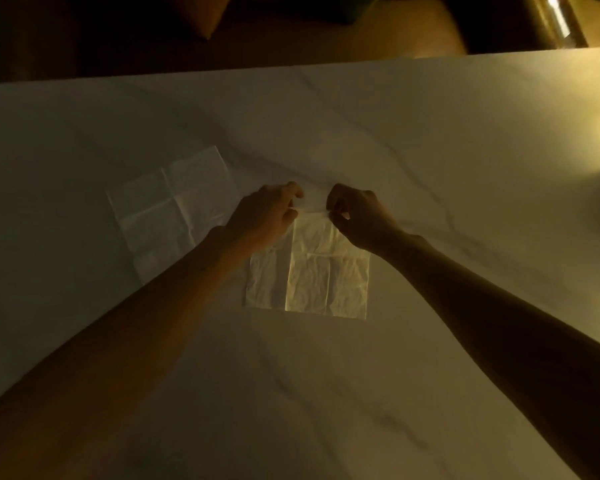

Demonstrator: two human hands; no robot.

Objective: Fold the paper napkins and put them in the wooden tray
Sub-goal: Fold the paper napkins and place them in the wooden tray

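Observation:
A thin white paper napkin [312,278] lies creased on the table in front of me. My left hand [267,216] and my right hand [357,220] both pinch its far edge, a short way apart, and lift that edge slightly off the surface. A second napkin [170,209] lies unfolded and flat to the left, partly under my left forearm. No wooden tray is in view.
The pale marbled table [430,150] fills most of the view in dim yellow light. Its far edge runs across the top, with dark seating [413,26] beyond it. A bright glare sits at the right edge.

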